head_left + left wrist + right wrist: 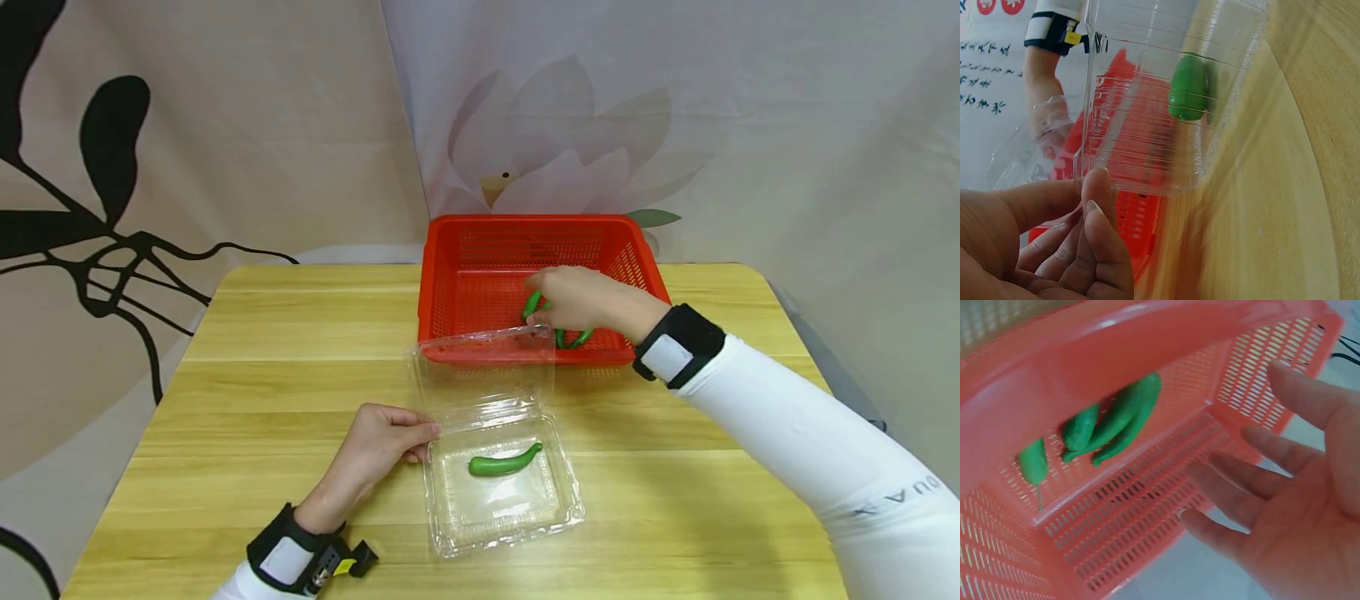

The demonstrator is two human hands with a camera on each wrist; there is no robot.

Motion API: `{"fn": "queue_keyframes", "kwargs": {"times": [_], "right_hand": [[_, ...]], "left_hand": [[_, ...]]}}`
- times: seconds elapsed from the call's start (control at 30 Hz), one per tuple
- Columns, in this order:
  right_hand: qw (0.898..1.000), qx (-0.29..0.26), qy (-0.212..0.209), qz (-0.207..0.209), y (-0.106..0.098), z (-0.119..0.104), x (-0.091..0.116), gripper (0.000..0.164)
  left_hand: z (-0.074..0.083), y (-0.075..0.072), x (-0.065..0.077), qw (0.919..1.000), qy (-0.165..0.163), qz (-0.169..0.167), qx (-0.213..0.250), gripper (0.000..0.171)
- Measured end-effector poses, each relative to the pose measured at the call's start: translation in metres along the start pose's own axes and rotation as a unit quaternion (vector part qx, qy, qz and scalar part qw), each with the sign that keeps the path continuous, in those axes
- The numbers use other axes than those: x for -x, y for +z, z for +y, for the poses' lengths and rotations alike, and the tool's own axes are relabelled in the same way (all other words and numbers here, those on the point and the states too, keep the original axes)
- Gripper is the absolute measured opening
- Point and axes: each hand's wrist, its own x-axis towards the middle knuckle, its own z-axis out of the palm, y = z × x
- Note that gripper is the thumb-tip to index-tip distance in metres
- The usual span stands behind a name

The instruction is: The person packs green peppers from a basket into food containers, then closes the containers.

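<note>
A clear plastic clamshell box (495, 523) lies unfolded on the table, its lid (480, 379) leaning against the front of a red basket (525, 222). One green pepper (504, 463) rests in the box's base. My left hand (386, 443) pinches the box's left edge between thumb and fingers, seen up close in the left wrist view. Over the basket, my right hand (576, 297) reaches in near several green peppers (1124, 415). Its fingers are spread and hold nothing in the right wrist view, apart from the peppers there.
A light wooden table (300, 367) carries the box and basket. The basket has perforated walls and stands at the back. Behind the table hangs a pale curtain (787, 150) with a flower print.
</note>
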Motion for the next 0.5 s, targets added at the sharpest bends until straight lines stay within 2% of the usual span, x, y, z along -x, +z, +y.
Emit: {"fn": "queue_keyframes", "kwargs": {"times": [0.17,0.3,0.47,0.5], "right_hand": [[0.999,-0.007,0.003,-0.042,0.009,0.004,-0.010,0.033],[0.998,-0.007,0.009,-0.065,0.017,0.007,-0.016,0.032],[0.996,0.044,-0.026,-0.076,0.026,0.006,-0.022,0.004],[0.994,0.059,-0.035,-0.080,0.027,0.006,-0.023,0.004]], "left_hand": [[0.000,0.000,0.000,1.0000,0.002,-0.002,0.005,0.017],[-0.001,0.000,0.000,1.0000,0.005,-0.004,0.007,0.016],[-0.001,0.000,0.000,1.0000,0.005,-0.002,0.004,0.016],[-0.001,0.000,0.000,1.0000,0.005,-0.002,0.004,0.016]]}}
